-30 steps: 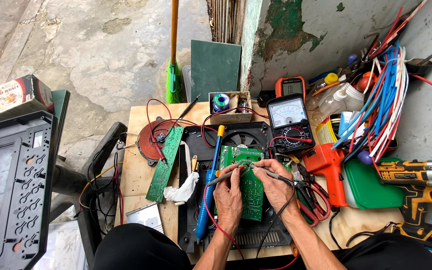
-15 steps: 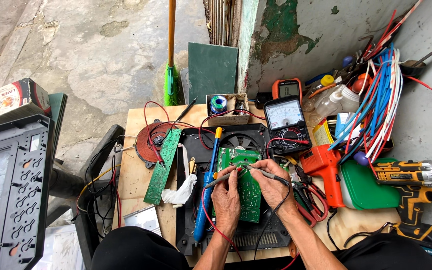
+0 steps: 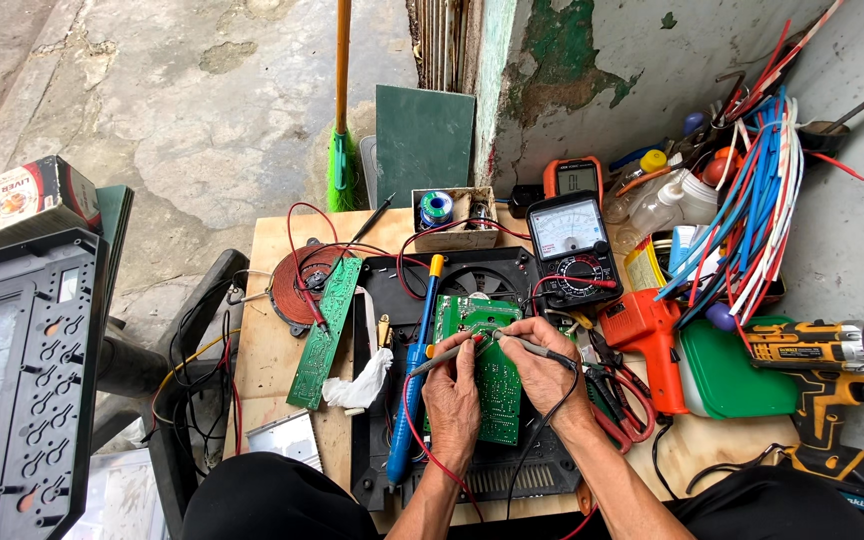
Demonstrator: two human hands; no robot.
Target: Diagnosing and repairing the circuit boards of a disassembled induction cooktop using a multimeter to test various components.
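Here we see our left hand (image 3: 452,395) resting on the green circuit board (image 3: 482,365), its fingers pinched narrow around a red-tipped probe (image 3: 444,354) whose tip touches the upper part of the board. Our right hand (image 3: 544,370) lies just beside it on the same board, fingers closed on a black probe (image 3: 530,347) that points left toward the red one, so the two tips nearly meet. The board sits on a black appliance housing (image 3: 472,470) with a round fan opening at its top, in the middle of the wooden counter (image 3: 262,350).

A blue soldering iron (image 3: 412,390) with a yellow end lies along the board's left edge. Further left we find a long narrow green circuit board (image 3: 324,332) leaning over a copper-red induction coil (image 3: 297,285), with a crumpled white cloth (image 3: 362,385) between it and the iron. Above the hands stands a black analogue multimeter (image 3: 572,245), red and black leads running down from it to the probes. An orange glue gun (image 3: 652,345) lies to the right, touching a green lidded box (image 3: 732,370), and a yellow-and-black cordless drill (image 3: 832,370) lies at the far right, well apart from the hands. A bundle of blue, red and white wires (image 3: 752,220) fans out above it.
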